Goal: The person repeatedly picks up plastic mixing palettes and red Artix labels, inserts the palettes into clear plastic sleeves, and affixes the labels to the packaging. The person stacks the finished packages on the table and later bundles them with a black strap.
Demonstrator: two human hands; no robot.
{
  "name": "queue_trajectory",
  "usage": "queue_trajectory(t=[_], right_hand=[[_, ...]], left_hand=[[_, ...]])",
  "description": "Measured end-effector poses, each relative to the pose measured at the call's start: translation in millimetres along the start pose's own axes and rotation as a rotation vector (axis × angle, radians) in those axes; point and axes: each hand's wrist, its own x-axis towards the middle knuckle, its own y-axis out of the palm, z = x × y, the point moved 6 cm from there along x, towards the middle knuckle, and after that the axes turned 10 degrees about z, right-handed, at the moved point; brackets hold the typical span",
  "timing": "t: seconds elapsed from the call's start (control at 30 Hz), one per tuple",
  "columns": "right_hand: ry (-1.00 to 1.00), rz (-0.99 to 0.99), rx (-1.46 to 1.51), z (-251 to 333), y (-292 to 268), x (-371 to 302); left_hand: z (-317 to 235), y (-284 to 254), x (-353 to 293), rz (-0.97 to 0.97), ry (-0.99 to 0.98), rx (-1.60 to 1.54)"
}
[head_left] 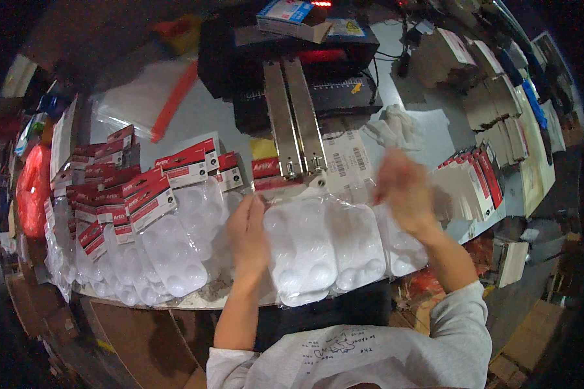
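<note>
The main thing at this moment is a white plastic tray with round wells, in a clear plastic bag (302, 253). It lies at the near edge of the grey counter (230, 133), just below two long metal arms (295, 117) of the black machine (227, 55). A second bagged white tray (360, 256) is close beside it on the right.

The left hand (248, 223) is at the left upper side of the first tray, with its fingers bent; whether it pinches the bag or only rests against it, I cannot tell. The right hand (403, 191) is blurred, above the upper part of the trays on the right, and I cannot tell if it has something between its fingers.

In my opinion, the first risk is for the fingers: the ends of the metal arms are near the upper edge of the bag, so if the machine presses there, a hand put too far forward could be pinched. Second, the film looks thin and slippery, and the trays reach the counter's edge, therefore a small push could make one fall. Also the heap of bagged trays with red and white header cards (120, 227) on the left is crowded and leaning, so one more piece may cause it to slide. Finally, the crumpled white sheet (396, 129) near the right hand could be caught by a hasty sleeve.
</note>
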Motion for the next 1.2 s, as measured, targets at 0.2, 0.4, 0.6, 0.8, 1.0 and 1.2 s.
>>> queue_trajectory(t=[0.2, 0.4, 0.6, 0.8, 1.0, 1.2], right_hand=[[-0.04, -0.731, -1.048, -3.6, -189.4, -86.4], [0.304, -0.305, -0.36, -94.8, -214.4, -98.4], [0.137, -0.362, -0.703, -51.3, -190.6, -96.2], [0.071, -0.419, -0.353, -46.2, -177.7, -95.8], [0.183, -0.693, -0.902, 9.8, -142.4, -108.8], [-0.236, 0.068, -0.099, 84.5, -22.0, -60.5]], left_hand=[[-14.1, -155.8, -16.4, -0.307, -0.375, 0.167], [-39.1, -21.7, -38.2, 0.049, 0.207, 0.766], [-50.3, 65.0, -33.8, 0.117, 0.223, 0.331], [-43.4, 61.8, -25.4, 0.231, -0.038, -0.265], [-46.7, 14.6, -40.0, -0.03, 0.155, -0.088], [-68.5, 20.8, -65.9, 0.373, -0.079, -0.9]])
